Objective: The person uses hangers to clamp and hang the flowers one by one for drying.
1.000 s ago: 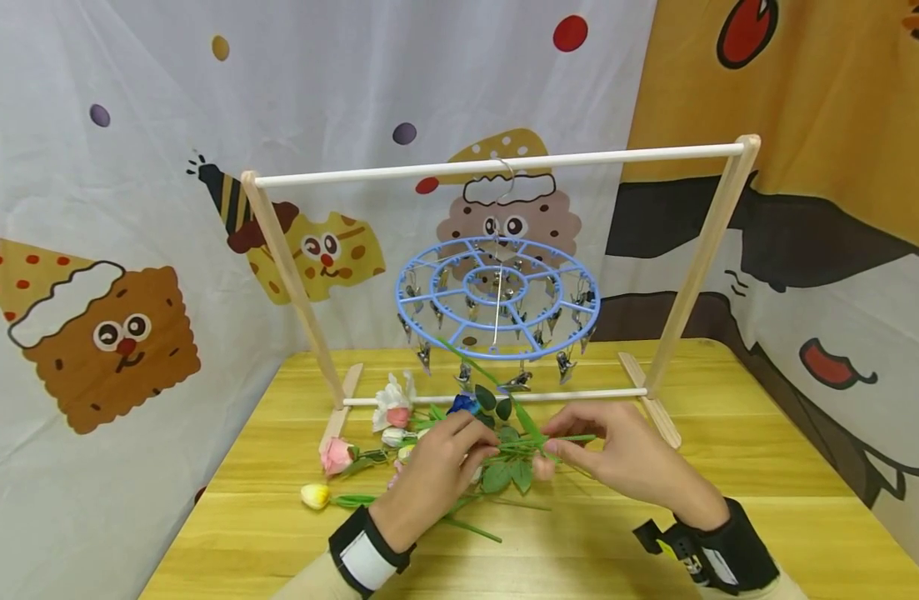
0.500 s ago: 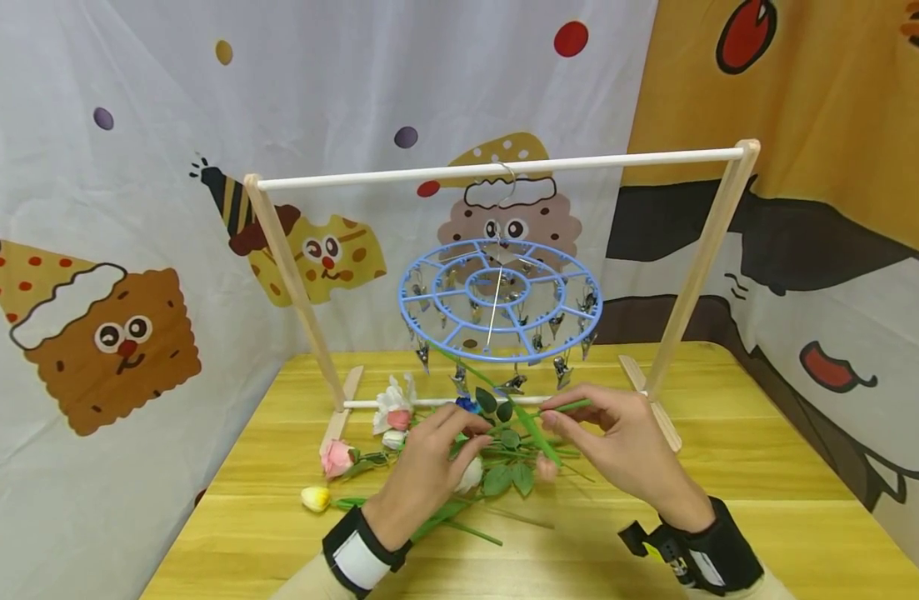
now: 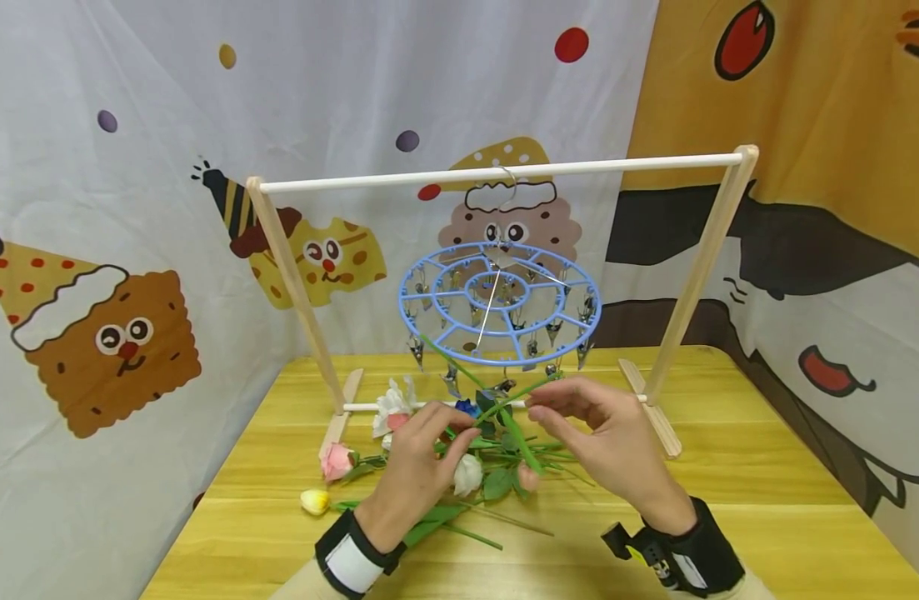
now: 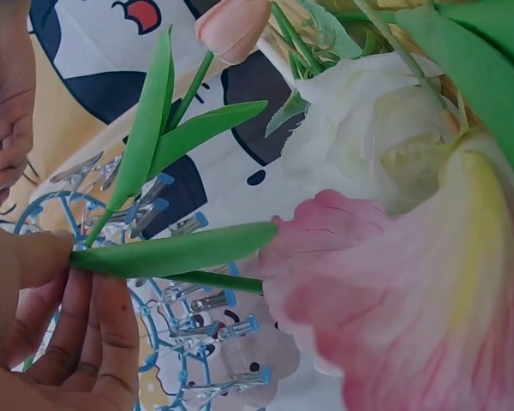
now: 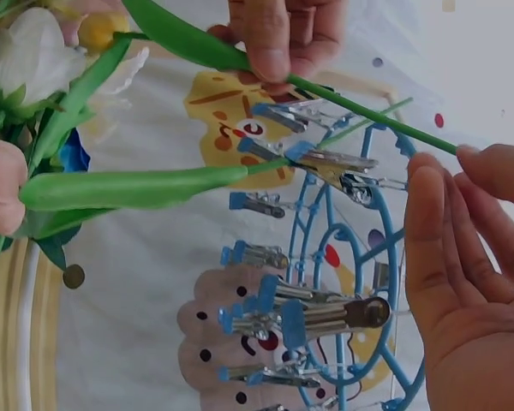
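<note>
My left hand pinches a green flower stem beside its long leaf; the bloom is hidden. At the stem's other end my right hand holds it between thumb and fingertips. Just behind them a pink tulip hangs bloom down, its stem end caught by a clip of the blue round clip hanger. In the right wrist view that tulip's leaf stretches left, across from the right fingers. A white rose lies beneath the left fingertips.
The hanger hooks onto the white rail of a wooden stand. More metal clips dangle from its rings. Artificial flowers spread over the table, among them a yellow tulip, a pink rose and a white flower.
Both hands have lifted a stem from the pile and tilted its right end up toward the hanger's clips. The right hand has moved up and left. The hanger has turned slightly.
</note>
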`<state>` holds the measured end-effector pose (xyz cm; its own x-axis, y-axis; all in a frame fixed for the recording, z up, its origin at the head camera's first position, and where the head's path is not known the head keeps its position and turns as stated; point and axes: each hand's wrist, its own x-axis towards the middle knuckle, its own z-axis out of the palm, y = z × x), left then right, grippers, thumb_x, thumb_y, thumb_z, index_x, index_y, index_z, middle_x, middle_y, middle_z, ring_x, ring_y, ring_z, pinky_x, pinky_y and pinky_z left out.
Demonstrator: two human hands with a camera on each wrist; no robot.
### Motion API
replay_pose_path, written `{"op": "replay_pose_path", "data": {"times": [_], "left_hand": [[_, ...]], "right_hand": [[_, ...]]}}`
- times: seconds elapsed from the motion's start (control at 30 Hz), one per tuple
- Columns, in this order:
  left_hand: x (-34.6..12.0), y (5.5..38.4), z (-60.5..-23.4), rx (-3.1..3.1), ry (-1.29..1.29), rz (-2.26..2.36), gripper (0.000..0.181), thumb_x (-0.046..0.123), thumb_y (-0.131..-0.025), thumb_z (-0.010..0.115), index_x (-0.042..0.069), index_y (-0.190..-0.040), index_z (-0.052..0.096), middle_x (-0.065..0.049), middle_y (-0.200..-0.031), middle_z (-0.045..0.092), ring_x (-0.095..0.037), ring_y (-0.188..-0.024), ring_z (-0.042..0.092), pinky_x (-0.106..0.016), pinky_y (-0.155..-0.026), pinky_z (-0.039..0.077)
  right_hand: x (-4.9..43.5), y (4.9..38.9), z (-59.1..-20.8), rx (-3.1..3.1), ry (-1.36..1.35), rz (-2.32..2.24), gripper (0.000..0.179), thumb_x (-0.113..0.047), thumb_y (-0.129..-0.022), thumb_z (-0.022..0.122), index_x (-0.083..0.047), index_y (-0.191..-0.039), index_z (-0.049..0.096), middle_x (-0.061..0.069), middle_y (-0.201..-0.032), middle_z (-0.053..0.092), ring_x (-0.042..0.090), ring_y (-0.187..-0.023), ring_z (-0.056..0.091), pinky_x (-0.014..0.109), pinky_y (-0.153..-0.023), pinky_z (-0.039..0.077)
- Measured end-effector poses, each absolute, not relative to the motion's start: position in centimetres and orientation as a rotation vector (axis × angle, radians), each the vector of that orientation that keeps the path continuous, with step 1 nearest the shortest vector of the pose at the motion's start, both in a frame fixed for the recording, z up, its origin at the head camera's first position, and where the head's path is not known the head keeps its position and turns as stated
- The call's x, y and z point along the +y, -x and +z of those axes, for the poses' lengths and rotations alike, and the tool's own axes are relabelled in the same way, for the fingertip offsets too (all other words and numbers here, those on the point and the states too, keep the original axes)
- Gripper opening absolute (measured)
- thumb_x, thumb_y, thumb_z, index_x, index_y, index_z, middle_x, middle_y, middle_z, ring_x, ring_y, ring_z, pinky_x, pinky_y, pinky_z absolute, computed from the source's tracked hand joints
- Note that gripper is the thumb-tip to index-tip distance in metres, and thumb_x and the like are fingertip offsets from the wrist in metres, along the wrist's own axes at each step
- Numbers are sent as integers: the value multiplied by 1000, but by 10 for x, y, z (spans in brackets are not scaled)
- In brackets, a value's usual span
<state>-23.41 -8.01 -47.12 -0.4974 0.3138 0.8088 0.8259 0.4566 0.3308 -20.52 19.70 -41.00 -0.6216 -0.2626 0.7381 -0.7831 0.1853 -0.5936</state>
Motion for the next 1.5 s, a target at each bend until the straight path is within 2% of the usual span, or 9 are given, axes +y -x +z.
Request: {"op": "replay_pose_path", "data": {"times": [0.2, 0.3, 0.37, 0.43, 0.57, 0.67, 0.9, 1.27, 1.5], "left_hand": [[-83, 236, -469, -1948, 925, -1012, 26, -4, -97, 92, 11, -114, 79, -2, -102, 78, -14, -89, 76, -23, -73, 66], [-84, 237, -468, -1915, 909, -1038, 25, -5, -96, 91, 10, -112, 79, -2, -100, 79, -14, -87, 77, -21, -72, 66], [-84, 237, -467, -1882, 909, -1047, 25, -6, -96, 91, 10, -111, 80, -2, -99, 80, -14, -84, 77, -21, -71, 66], [-83, 238, -465, -1855, 905, -1056, 24, -7, -96, 91, 10, -110, 79, -3, -98, 81, -14, -82, 78, -20, -70, 66], [-83, 237, -463, -1820, 890, -1076, 24, -6, -96, 90, 10, -110, 79, -3, -98, 81, -15, -81, 79, -19, -72, 67], [-83, 237, -462, -1812, 870, -1086, 24, -6, -96, 90, 10, -110, 79, -3, -99, 81, -16, -82, 79, -20, -73, 68], [-84, 235, -463, -1811, 827, -1115, 24, -6, -97, 90, 10, -109, 77, -5, -97, 81, -18, -81, 80, -20, -73, 69], [-83, 231, -460, -1810, 807, -1188, 21, -5, -99, 88, 10, -110, 77, -5, -97, 82, -17, -82, 80, -19, -74, 68], [-80, 229, -456, -1776, 818, -1252, 19, -5, -101, 87, 7, -110, 76, -9, -96, 81, -19, -80, 80, -20, -73, 70]], "right_hand": [[185, 205, -406, -1957, -924, 1230, 37, 15, -97, 85, -6, -127, 84, 9, -117, 85, 10, -100, 84, 20, -93, 70], [178, 207, -399, -1888, -928, 964, 25, 2, -105, 84, -6, -129, 83, 9, -121, 82, 17, -101, 82, 17, -94, 67], [175, 210, -393, -1850, -934, 786, 19, -8, -112, 80, -6, -130, 83, 12, -125, 81, 24, -105, 80, 21, -93, 66], [173, 212, -388, -1848, -925, 632, 20, -14, -115, 76, -6, -133, 82, 14, -129, 80, 30, -111, 78, 30, -94, 66], [172, 218, -382, -1877, -881, 427, 35, -4, -102, 90, -7, -136, 82, 14, -129, 82, 36, -115, 74, 47, -92, 61], [173, 222, -382, -1894, -840, 348, 43, 2, -92, 96, -9, -132, 85, 12, -122, 83, 37, -113, 73, 48, -87, 57], [180, 229, -385, -1900, -793, 327, 39, 9, -88, 97, -9, -121, 87, 11, -111, 83, 36, -104, 73, 48, -83, 55], [204, 231, -385, -1912, -744, 338, 41, 12, -83, 98, -6, -118, 86, 13, -113, 83, 40, -106, 70, 49, -79, 50], [220, 237, -384, -1926, -676, 358, 36, 12, -85, 97, -3, -115, 86, 16, -113, 83, 42, -109, 71, 53, -80, 53]]}}
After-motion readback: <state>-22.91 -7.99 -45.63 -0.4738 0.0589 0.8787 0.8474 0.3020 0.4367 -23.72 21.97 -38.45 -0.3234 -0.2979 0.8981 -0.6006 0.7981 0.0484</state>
